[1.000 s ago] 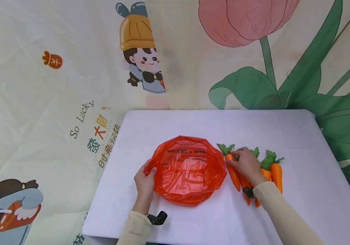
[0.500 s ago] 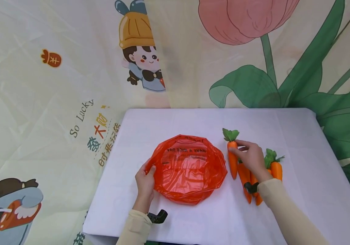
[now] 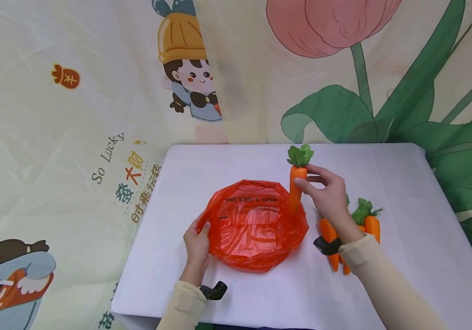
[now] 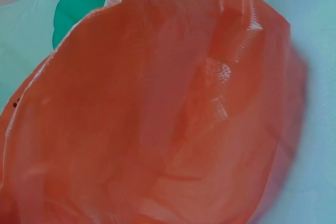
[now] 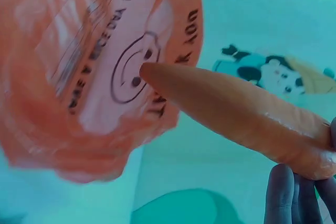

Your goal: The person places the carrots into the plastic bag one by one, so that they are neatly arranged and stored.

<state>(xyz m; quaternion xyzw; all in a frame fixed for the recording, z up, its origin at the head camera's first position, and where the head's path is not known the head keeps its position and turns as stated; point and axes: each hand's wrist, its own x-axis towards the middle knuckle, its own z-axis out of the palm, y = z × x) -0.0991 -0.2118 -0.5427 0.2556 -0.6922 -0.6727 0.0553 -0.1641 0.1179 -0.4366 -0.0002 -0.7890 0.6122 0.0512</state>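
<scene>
A red plastic bag (image 3: pixel 248 229) with printed lettering stands with its mouth spread wide in the head view. My left hand (image 3: pixel 197 243) pinches its left rim between thumb and fingers. In the left wrist view the bag (image 4: pixel 157 114) fills most of the frame and that hand is hidden. My right hand (image 3: pixel 330 197) grips an orange carrot (image 3: pixel 298 178) with a green leafy top, pointing down at the bag's right rim. From the right wrist, the carrot's (image 5: pixel 241 108) tip overlaps the bag's smiley print, and fingers (image 5: pixel 281 192) hold its thick end.
Several more carrots (image 3: pixel 372 229) lie on the white-covered table (image 3: pixel 227 162), right of the bag and partly behind the right wrist. Black wrist cameras (image 3: pixel 214 291) sit on both wrists. A printed cloth backdrop (image 3: pixel 244 91) hangs behind the table.
The right hand has lifted one carrot off the pile and carried it up and left to the bag's right rim. The left hand keeps its hold on the bag.
</scene>
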